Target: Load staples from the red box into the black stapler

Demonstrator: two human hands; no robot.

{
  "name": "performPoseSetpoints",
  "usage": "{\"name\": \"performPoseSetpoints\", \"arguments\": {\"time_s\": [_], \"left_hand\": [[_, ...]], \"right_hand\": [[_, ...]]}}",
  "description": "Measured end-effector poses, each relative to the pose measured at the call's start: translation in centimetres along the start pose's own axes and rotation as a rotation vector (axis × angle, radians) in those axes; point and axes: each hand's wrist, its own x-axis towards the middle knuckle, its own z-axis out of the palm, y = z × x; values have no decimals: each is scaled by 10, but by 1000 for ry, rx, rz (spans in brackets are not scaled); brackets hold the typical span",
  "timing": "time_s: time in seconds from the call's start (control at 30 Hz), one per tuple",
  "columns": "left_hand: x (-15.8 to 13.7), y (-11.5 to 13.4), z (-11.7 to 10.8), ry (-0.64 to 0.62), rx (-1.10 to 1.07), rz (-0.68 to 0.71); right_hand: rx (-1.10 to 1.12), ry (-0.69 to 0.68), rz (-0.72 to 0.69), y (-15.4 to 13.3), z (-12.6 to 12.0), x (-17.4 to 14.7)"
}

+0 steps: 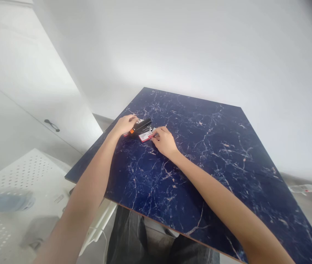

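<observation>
On the dark blue marbled table [188, 154], a black stapler [143, 125] with an orange part lies among small red and white boxes. My left hand [125, 124] is closed at the stapler's left end, its fingers curled and partly hidden. One small red and white box [145, 136] lies just in front of the stapler. At that box's right edge, my right hand [164, 141] is closed, thumb and fingertips pinched on the corner. A small greyish piece shows by the right fingertips, too small to make out.
A white perforated surface [26, 168] stands to the left, lower than the table, with a clear plastic bottle [7, 201] lying on it. A white cabinet door with a dark handle [51, 125] is behind it. White wall borders the table's far side. Clear plastic wrapping [309, 189] lies at right.
</observation>
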Motion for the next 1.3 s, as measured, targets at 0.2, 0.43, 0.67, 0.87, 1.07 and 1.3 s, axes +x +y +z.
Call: {"name": "performPoseSetpoints", "arguments": {"time_s": [0.2, 0.43, 0.67, 0.87, 1.07, 1.3], "left_hand": [[-14, 10, -21, -71, 9, 48], [-47, 78, 15, 125, 76, 631], [-125, 137, 104, -179, 160, 849], [-131, 133, 115, -360, 174, 846], [-124, 128, 110, -435, 192, 892], [-119, 124, 103, -478, 124, 982]], "right_hand": [[-11, -58, -30, -3, -45, -56], [-212, -43, -94, 13, -99, -151], [-366, -151, -156, 36, -120, -160], [-444, -276, -124, 40, -109, -155], [-413, -320, -90, 35, -112, -153], [-334, -308, -44, 38, -122, -161]]}}
